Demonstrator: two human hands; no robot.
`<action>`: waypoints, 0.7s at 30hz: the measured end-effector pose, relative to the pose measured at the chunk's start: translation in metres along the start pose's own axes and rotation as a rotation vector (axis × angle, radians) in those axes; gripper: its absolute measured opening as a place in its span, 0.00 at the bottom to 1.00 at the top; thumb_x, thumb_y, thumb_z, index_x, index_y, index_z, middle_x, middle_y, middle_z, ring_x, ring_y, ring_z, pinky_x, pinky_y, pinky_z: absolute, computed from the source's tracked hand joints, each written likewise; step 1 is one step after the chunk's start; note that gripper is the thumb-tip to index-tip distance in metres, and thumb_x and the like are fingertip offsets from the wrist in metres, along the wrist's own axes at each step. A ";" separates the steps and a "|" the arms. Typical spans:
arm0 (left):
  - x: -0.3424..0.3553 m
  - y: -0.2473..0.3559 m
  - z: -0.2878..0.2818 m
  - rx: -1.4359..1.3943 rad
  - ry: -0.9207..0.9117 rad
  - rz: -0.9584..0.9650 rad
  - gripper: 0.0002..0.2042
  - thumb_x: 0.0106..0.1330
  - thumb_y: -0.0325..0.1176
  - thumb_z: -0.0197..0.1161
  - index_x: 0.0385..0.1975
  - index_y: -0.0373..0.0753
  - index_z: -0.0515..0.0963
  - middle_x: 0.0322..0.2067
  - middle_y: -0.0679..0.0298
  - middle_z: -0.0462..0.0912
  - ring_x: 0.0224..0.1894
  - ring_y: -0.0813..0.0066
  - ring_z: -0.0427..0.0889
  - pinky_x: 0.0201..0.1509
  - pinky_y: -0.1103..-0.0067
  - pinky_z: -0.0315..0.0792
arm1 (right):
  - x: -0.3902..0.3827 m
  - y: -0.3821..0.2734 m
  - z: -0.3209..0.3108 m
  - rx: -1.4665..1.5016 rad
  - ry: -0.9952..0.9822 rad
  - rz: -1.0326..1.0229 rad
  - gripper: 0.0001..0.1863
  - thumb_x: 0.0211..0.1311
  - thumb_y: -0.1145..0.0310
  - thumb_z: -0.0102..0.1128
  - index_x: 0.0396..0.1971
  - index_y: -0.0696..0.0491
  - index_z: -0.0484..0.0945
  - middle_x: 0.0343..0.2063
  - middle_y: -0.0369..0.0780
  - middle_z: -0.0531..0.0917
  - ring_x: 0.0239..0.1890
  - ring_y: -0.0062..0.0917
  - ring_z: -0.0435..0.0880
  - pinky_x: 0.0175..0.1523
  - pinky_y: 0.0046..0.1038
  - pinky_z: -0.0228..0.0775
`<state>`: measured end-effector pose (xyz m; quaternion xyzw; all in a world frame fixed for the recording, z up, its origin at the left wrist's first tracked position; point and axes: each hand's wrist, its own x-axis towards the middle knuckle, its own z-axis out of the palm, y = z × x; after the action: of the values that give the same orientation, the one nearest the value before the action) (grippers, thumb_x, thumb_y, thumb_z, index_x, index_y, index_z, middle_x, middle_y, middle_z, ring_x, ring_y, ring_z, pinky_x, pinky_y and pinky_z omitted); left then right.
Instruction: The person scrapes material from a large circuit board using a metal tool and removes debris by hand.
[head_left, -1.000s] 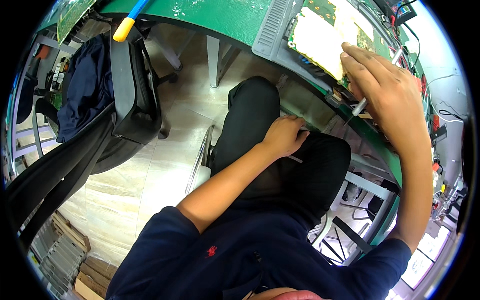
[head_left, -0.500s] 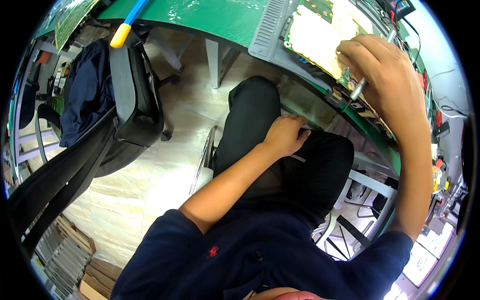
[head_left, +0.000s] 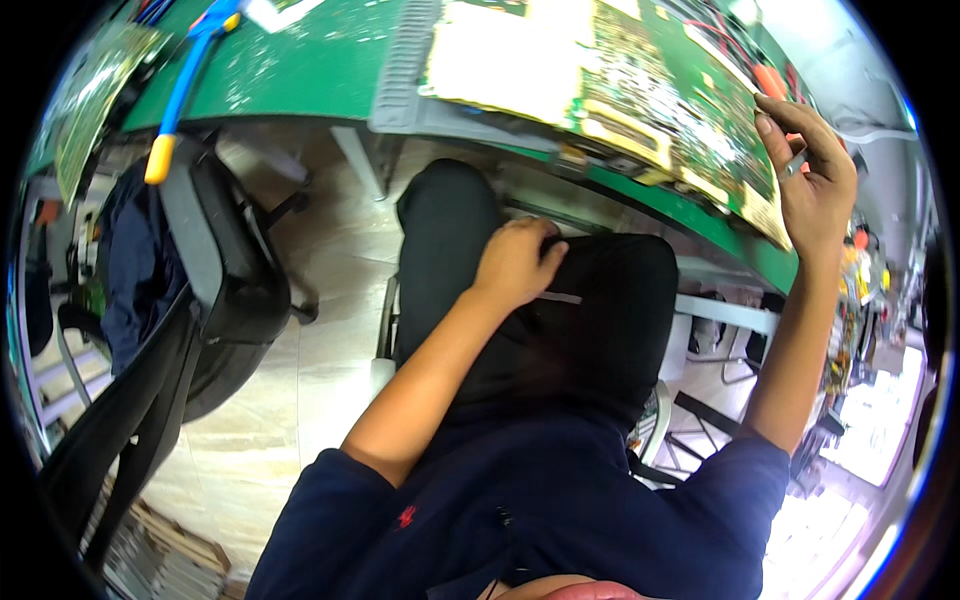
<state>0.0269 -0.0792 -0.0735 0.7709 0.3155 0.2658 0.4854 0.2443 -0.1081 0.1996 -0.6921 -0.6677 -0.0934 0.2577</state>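
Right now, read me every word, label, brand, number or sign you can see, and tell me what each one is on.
None can be read.
Circuit board: any markings are too small, blurred or washed out.
Silver tool in the right hand: too small and blurred to tell.
Blue-and-yellow tool: no lettering I can make out.
Dark blue shirt: a small red emblem, no readable letters.

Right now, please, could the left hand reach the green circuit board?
Probably yes, if raised past the bench edge: the left hand is over the trousers, with nothing visible blocking the board.
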 end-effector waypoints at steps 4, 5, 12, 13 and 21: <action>0.005 -0.003 0.006 -0.037 0.040 0.026 0.12 0.63 0.35 0.66 0.39 0.31 0.82 0.38 0.48 0.85 0.43 0.49 0.83 0.49 0.63 0.76 | -0.036 0.057 -0.030 0.012 0.126 0.243 0.12 0.63 0.69 0.69 0.45 0.55 0.86 0.38 0.35 0.88 0.39 0.17 0.81 0.48 0.22 0.73; 0.004 -0.003 0.006 -0.040 0.038 0.023 0.13 0.64 0.35 0.66 0.40 0.30 0.81 0.38 0.48 0.85 0.43 0.50 0.84 0.48 0.65 0.77 | -0.047 0.074 -0.036 -0.021 0.156 0.291 0.12 0.63 0.68 0.69 0.45 0.54 0.86 0.37 0.35 0.88 0.39 0.17 0.81 0.47 0.22 0.73; 0.005 -0.005 0.007 -0.018 0.011 0.028 0.14 0.65 0.34 0.66 0.41 0.28 0.81 0.37 0.48 0.85 0.41 0.55 0.84 0.47 0.69 0.76 | -0.105 0.128 -0.064 -0.328 0.149 0.595 0.12 0.61 0.71 0.67 0.44 0.53 0.86 0.42 0.41 0.89 0.47 0.26 0.89 0.53 0.26 0.76; 0.005 -0.005 0.008 -0.015 0.013 0.036 0.14 0.65 0.34 0.66 0.40 0.28 0.81 0.36 0.49 0.85 0.41 0.55 0.84 0.47 0.69 0.76 | -0.115 0.136 -0.067 -0.307 0.146 0.605 0.12 0.60 0.72 0.66 0.44 0.53 0.86 0.42 0.40 0.89 0.47 0.26 0.89 0.53 0.26 0.76; 0.003 -0.003 0.006 -0.024 -0.002 0.014 0.13 0.65 0.34 0.66 0.40 0.28 0.81 0.36 0.48 0.85 0.40 0.56 0.85 0.45 0.70 0.76 | -0.145 0.163 -0.057 -0.245 0.095 0.712 0.10 0.62 0.74 0.63 0.43 0.57 0.85 0.36 0.42 0.89 0.44 0.26 0.89 0.50 0.25 0.75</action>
<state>0.0323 -0.0793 -0.0787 0.7675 0.3065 0.2722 0.4928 0.4019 -0.2582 0.1418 -0.9014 -0.3565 -0.1093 0.2200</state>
